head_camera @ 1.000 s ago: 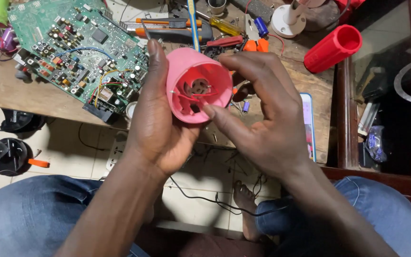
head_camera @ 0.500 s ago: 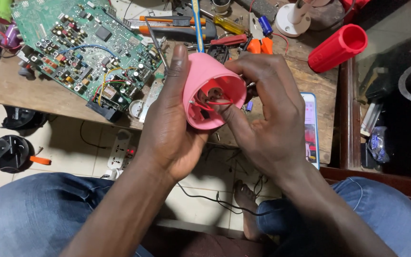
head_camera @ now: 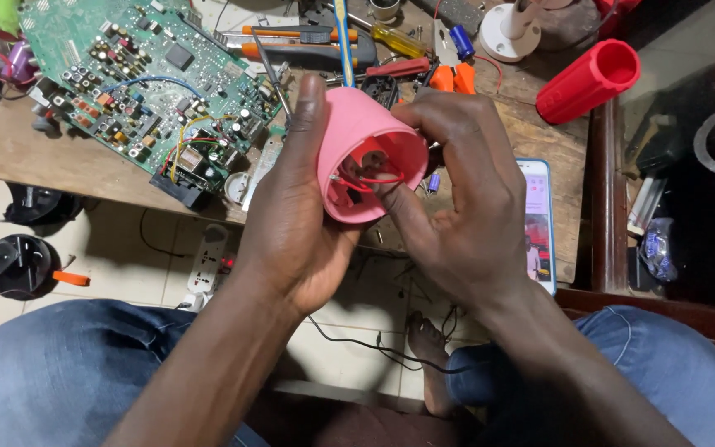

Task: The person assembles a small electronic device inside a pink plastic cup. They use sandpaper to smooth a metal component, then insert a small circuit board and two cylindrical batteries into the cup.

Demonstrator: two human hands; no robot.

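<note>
My left hand [head_camera: 291, 223] grips a pink plastic cup-shaped housing [head_camera: 356, 124] from the left, thumb up along its side, its open end turned toward me. Red wires and a small metal part [head_camera: 367, 170] show inside it. My right hand [head_camera: 465, 207] wraps the housing's right rim, with fingers curled over the top edge and the thumb at the lower rim next to the wires.
A green circuit board [head_camera: 142, 74] lies at the left of the wooden bench [head_camera: 68, 165]. Screwdrivers and pliers [head_camera: 324, 45] lie behind the housing. A red tube [head_camera: 587, 79] sits at right, a phone [head_camera: 539, 219] beside my right hand. A black part [head_camera: 14, 261] and a power strip [head_camera: 207, 265] rest on the floor.
Both hands have shifted the pink housing a little right and turned its opening more toward me; my right fingers moved from across the opening to the rim.
</note>
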